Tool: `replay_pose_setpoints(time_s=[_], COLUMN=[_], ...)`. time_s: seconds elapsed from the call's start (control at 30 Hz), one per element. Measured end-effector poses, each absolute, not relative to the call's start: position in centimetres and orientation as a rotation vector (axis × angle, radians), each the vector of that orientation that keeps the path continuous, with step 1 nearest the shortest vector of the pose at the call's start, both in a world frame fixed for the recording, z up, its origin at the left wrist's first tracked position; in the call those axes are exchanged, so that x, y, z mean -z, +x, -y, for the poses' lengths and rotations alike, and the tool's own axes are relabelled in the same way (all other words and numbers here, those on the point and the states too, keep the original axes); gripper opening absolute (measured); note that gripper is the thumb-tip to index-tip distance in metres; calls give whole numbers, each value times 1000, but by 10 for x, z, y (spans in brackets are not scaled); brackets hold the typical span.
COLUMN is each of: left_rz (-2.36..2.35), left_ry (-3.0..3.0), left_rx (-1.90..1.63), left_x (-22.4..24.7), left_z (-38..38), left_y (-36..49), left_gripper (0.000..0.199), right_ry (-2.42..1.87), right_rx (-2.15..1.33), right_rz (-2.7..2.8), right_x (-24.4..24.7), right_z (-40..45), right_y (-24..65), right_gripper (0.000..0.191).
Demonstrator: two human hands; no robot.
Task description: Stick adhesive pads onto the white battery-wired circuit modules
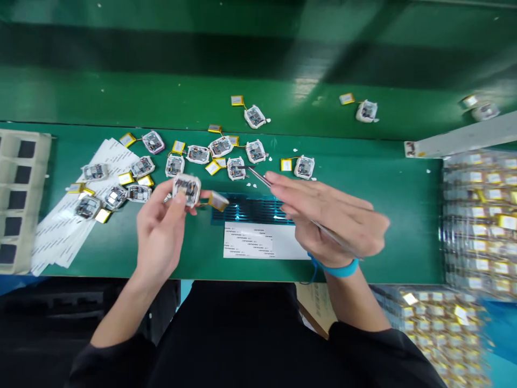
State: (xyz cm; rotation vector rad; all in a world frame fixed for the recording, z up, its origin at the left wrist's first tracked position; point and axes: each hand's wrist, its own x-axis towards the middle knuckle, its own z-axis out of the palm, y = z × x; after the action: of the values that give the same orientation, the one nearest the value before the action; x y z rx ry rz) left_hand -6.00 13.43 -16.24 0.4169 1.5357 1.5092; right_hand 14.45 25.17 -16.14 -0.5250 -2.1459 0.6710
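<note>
The left hand (159, 237) pinches a white-framed circuit module (187, 189) between thumb and fingertips, lifted above the worktop (363, 186) at centre left of the frame; a yellow pouch battery (218, 201) dangles from it by thin wires, just over a dark blue finned plate (252, 209); the right hand (333, 215), slightly blurred, has its fingers closed around slim steel tweezers (262, 179), whose tips reach just beside another wired module (236, 168); a blue wristband (337, 268) circles the right wrist; more modules with yellow batteries (197, 154) lie scattered across the green worktop, some on white label strips (81, 210) at left; a printed white sheet (262, 241) sits below the finned plate; a beige tray with dark pads (20, 199) stands at the far left; bagged batteries (480, 215) are piled at right and lower right; a few modules (365, 111) rest on a green shelf along the top.
</note>
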Motion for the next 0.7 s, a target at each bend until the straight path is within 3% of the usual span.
replay_pose_setpoints(time_s=[0.2, 0.4, 0.53, 0.7], left_rz=[-1225, -1260, -1210, -1105], left_ry=[-20, 199, -61, -127], left_rx=[-1262, -1457, -1329, -1262], left_x=[182, 152, 167, 179], left_z=[-155, -138, -147, -156], left_y=[-57, -65, -66, -42], left_gripper=[7, 8, 3, 5], right_ry=[-467, -558, -482, -388], right_rx=[-742, -693, -745, -777], right_rz=[2179, 2077, 2107, 2216], right_x=[173, 186, 182, 171], right_z=[-255, -252, -252, -255], right_y=[138, 148, 149, 149], right_gripper=[59, 60, 59, 42])
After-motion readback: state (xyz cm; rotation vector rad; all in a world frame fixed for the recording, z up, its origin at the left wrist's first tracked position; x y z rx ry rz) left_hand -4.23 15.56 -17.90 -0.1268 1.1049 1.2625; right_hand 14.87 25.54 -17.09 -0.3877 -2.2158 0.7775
